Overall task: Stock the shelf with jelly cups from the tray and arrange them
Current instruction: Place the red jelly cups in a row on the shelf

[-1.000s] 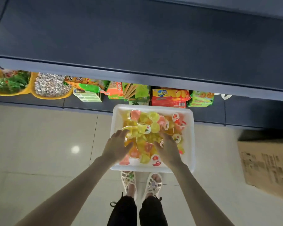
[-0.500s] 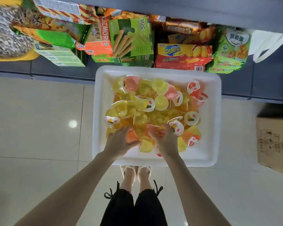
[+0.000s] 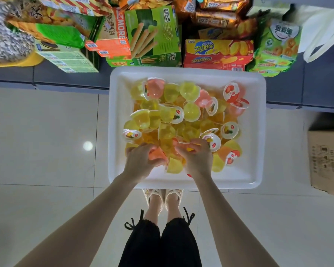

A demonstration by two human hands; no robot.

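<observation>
Head view: I look straight down on a white rectangular plastic tray (image 3: 255, 132) on the pale tiled floor (image 3: 46, 132). Its 12 o'clock edge meets the dark grey shelf (image 3: 316, 89).
Task's things: small clear plastic jelly cups (image 3: 190, 112) in yellow, orange and pink, some showing printed foil lids, lie heaped loose in the tray. The heap is thickest from the centre to 12 o'clock. I see none on the shelf yet.
Risk, slipping: the cups are smooth, domed and piled anyhow. A greedy handful could shed one as I lift, and it would likely roll off across the tiles.
Risk, knock-on: a yellow jelly cup (image 3: 175, 165) lies tipped on its side between my hands. Pulling out its neighbours may send it sliding to the tray's bare 6 o'clock strip.
Risk, squeezing: the walls look thin, so a hard pinch could dent a cup or lift its lid.
Risk, shelf room: at 12 o'clock a green cardboard box of biscuit sticks (image 3: 153, 33) and a red and yellow Zecheese box (image 3: 218, 54) crowd the shelf. I judge a careless reach could topple them.
Left hand (image 3: 141, 160): at 7 o'clock of the heap, with fingers and thumb curled tight round an orange jelly cup (image 3: 157, 154), which shows between them.
Right hand (image 3: 196, 158): at 6 o'clock, with fingers curled down over a peach-coloured jelly cup (image 3: 182, 144). It lies just beside a lidded cup at its 1 o'clock. I cannot tell whether more cups sit under the palm.
Step, as I judge it: gathering a first handful, with stocking not yet begun.
</observation>
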